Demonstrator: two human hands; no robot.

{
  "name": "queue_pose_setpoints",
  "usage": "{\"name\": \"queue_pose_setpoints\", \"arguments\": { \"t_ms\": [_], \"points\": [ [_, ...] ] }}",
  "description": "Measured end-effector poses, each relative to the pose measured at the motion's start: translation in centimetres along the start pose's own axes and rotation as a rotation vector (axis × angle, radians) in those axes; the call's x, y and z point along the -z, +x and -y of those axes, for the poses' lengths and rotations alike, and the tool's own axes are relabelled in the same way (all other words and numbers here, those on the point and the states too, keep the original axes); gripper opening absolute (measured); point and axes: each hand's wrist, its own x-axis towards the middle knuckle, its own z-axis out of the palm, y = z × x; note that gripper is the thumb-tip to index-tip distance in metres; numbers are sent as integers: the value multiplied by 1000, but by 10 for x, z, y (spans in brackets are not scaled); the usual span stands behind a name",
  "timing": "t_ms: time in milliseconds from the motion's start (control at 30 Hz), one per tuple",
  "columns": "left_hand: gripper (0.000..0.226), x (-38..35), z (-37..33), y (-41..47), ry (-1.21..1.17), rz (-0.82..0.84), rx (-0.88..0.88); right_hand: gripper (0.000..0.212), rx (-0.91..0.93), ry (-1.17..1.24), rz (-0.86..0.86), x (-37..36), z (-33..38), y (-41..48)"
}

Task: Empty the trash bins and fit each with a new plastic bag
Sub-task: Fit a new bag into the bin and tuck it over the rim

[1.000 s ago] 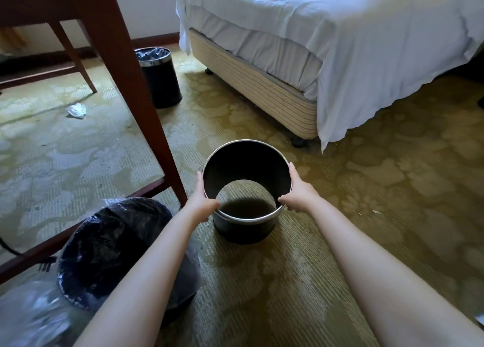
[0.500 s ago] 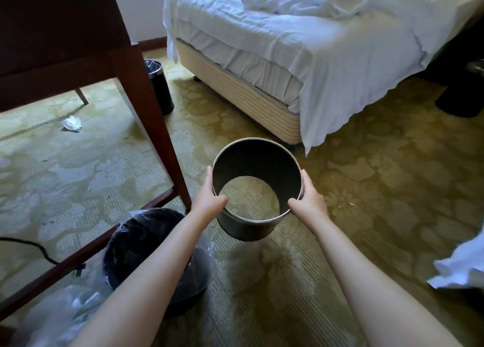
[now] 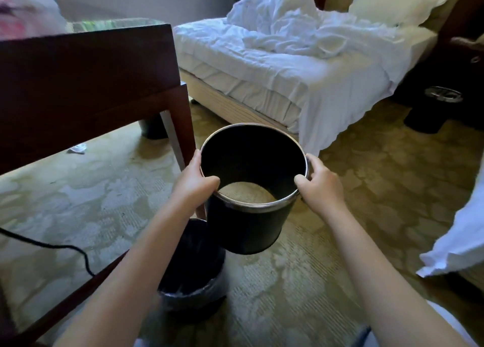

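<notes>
A: How far along is the task judged to be?

B: Part-way, it is judged; a black bin (image 3: 243, 229) with a metal rim is held clear of the carpet (image 3: 366, 189), its mouth tilted toward the camera, just in front of the desk leg (image 3: 183, 126); no bag and no rubbish are seen inside, and a pale patch like carpet is seen through its bottom; it is taken as emptied but not yet lined.

A: How is it gripped?

B: The rim is grasped on both sides; the left hand (image 3: 195, 181) is closed on it with the thumb hooked inside; the right hand (image 3: 320, 187) is curled over the opposite edge, one fingertip laid inside.

A: And the other bins?

B: A second bin (image 3: 193, 281) is stood on the carpet just below the held one, partly covered by the left forearm; dark plastic is seen gathered over its mouth; whether that bag is new cannot be told. A third bin (image 3: 153, 129) is half hidden behind the desk leg; a fourth bin (image 3: 432, 111), metal-topped, is stood beside the bed (image 3: 262, 66); their state cannot be told, so they are counted as left to do.

A: And the room?

B: A patterned green-gold carpet is laid throughout; a crumpled paper scrap (image 3: 77, 148) is seen under the dark wooden desk (image 3: 86, 79); a black cable (image 3: 52, 247) is trailed across the floor; the bed is unmade, white sheets heaped near a pillow (image 3: 395, 3).
</notes>
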Motion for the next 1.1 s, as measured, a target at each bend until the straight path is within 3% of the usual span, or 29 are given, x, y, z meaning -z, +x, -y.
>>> {"name": "queue_pose_setpoints", "arguments": {
  "t_ms": [100,267,400,667,833,1100],
  "points": [
    [104,33,5,-15,54,-82,32,51,37,54,34,-15,24,-12],
    [82,74,27,-35,110,-137,58,41,77,70,111,-51,51,-31],
    [87,95,54,-45,84,-160,161,35,75,68,181,-80,62,-45],
    [84,119,93,-54,43,-114,207,34,98,50,271,-110,72,-57],
    [62,112,123,-53,31,-41,229,40,57,-14,327,-137,55,-65],
    [82,76,179,-51,69,8,395,52,-124,-158,495,-192,13,-82]
  ]
}}
